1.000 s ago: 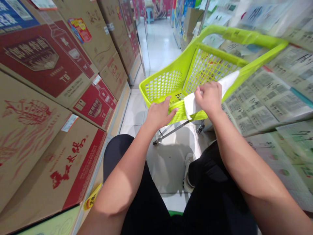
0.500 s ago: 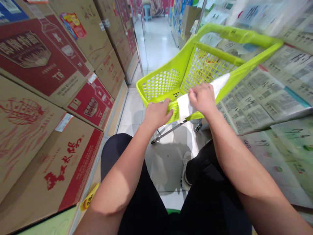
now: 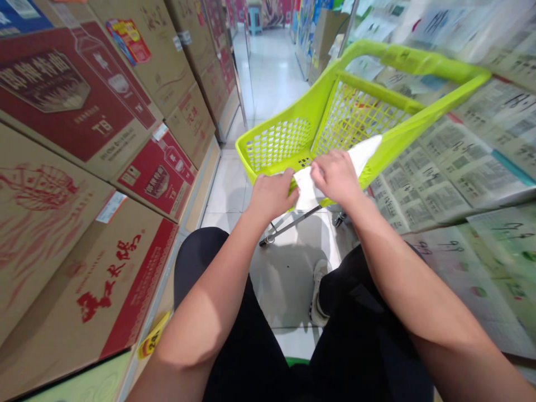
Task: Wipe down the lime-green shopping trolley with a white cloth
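In front of me stands a lime-green plastic shopping cart (image 3: 402,111) with lattice sides and a metal underframe on casters. My left hand (image 3: 272,192) grips the cart's near rim, its thumb on the outer face and its fingers over the top. Close beside it, my right hand (image 3: 337,176) presses a white cloth (image 3: 307,190) against the same rim. Part of the cloth hangs down the outside between my hands, and another part sticks out past my right hand along the rim. My right fingertips are partly hidden behind the knuckles.
Stacked cardboard cartons (image 3: 117,273) line the left on a low ledge. Plastic-wrapped packs (image 3: 444,167) with handwritten prices are piled on the right, close to the cart. Beyond, a tiled aisle (image 3: 274,61) leads to a blue stool (image 3: 254,19). My legs straddle the near floor.
My right hand has slid left along the rim with the white cloth, nearer to my left hand. The left hand keeps its hold on the rim.
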`<state>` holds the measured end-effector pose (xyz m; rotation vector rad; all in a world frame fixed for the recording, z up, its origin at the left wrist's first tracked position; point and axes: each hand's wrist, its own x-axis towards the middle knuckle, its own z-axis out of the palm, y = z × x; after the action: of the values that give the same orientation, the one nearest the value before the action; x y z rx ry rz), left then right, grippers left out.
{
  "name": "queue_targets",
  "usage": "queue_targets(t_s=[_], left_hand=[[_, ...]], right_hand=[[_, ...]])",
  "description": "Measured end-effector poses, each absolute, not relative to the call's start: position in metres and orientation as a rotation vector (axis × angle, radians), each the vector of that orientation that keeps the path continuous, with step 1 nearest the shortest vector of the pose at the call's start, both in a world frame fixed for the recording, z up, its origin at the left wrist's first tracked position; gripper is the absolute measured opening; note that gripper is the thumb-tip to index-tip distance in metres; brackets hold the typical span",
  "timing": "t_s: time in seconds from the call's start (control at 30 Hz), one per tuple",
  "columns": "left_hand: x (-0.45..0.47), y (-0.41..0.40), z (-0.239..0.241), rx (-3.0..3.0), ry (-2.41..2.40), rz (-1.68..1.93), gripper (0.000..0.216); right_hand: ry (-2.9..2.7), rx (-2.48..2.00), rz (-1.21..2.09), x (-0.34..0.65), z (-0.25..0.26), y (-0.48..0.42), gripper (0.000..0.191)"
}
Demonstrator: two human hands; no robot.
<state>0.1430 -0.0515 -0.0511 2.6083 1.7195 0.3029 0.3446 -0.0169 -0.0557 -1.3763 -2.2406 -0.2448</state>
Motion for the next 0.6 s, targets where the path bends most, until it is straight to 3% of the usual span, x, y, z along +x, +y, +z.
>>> queue_targets(t_s=[0.23, 0.4, 0.6], left_hand=[[0.144, -0.051, -0.054, 2.572, 1.756, 0.331, 0.071], [0.145, -0.052, -0.054, 2.568, 1.757, 0.335, 0.069], [0.144, -0.051, -0.056, 2.58, 1.734, 0.304, 0.07]], right_hand=[[-2.066, -1.522, -0.351, 0.359, -0.058, -0.007, 0.045], [-2.374, -1.256, -0.306, 0.312, -0.063, -0.036, 0.039], [-2.013, -1.598, -0.418, 0.372, -0.056, 0.003, 0.049]])
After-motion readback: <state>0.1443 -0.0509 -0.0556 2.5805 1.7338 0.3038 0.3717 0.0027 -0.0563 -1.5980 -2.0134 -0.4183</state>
